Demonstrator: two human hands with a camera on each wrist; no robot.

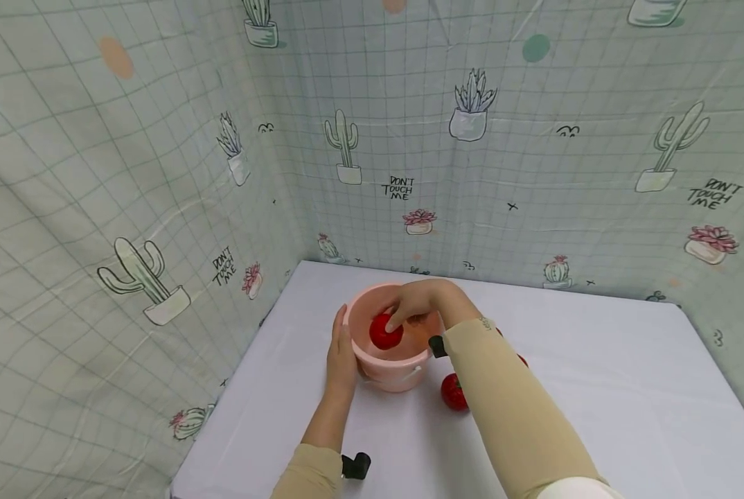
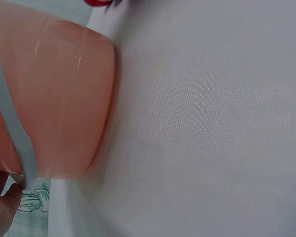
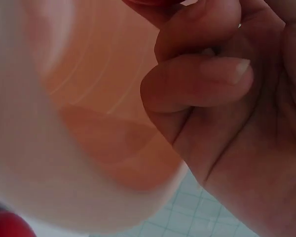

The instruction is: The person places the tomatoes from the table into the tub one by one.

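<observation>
Holding a red fruit (image 1: pixel 384 337) between thumb and curled fingers, the right hand (image 1: pixel 418 298) is inside the mouth of the pink bucket (image 1: pixel 389 378), though whether the fruit touches the bottom or hangs just above it I cannot tell. The left hand (image 1: pixel 341 355) lies with fingers extended along the bucket's outer left side; in the left wrist view its fingertips sit by the end of the pale handle (image 2: pixel 12 123), and whether they pinch it is unclear. The grip on the fruit looks like the likeliest weak point — a smooth, round skin under a thumb could roll free if the hold loosens, and a drop against the wall might bruise it. The black wrist mount (image 1: pixel 438 346) sits right by the bucket's right rim, so a low or sideways pull could catch there and tip the bucket, particularly if the left hand gave no steadying pressure. Another red fruit (image 1: pixel 452 393) rests on the tabletop (image 1: pixel 596 388) just right of the bucket, partly behind the beige sleeve (image 1: pixel 521 416), with slivers of further red things past it; a careless sweep of that forearm could set them rolling.
</observation>
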